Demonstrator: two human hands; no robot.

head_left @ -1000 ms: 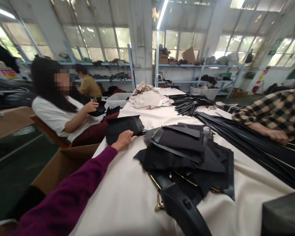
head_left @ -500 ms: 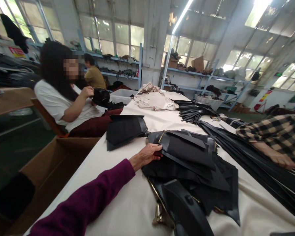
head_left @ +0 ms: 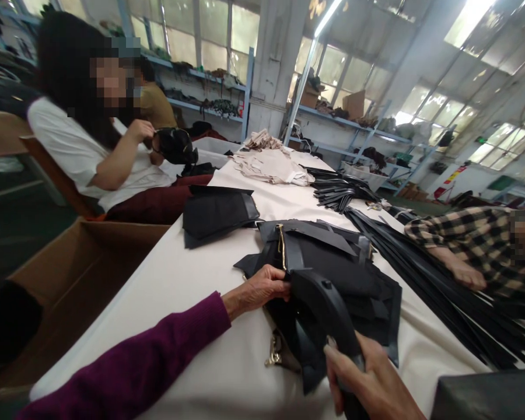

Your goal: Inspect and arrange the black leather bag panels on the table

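In the head view, your left hand (head_left: 262,287) pinches the edge of a black piece (head_left: 294,254), just below a gold zip (head_left: 282,247). Your right hand (head_left: 370,373) wraps the handle of a black tool (head_left: 322,300), its nose right by your left fingertips and hiding the exact spot, so you cannot tell whether it touches the piece. That piece lies at the left of the heap (head_left: 385,303) on the white table (head_left: 170,318). As a judgement, work on this piece is under way rather than finished. A small stack (head_left: 219,211) lies apart, beyond your left hand; it may be done, but nothing proves it. The heap looks larger, so much probably remains.
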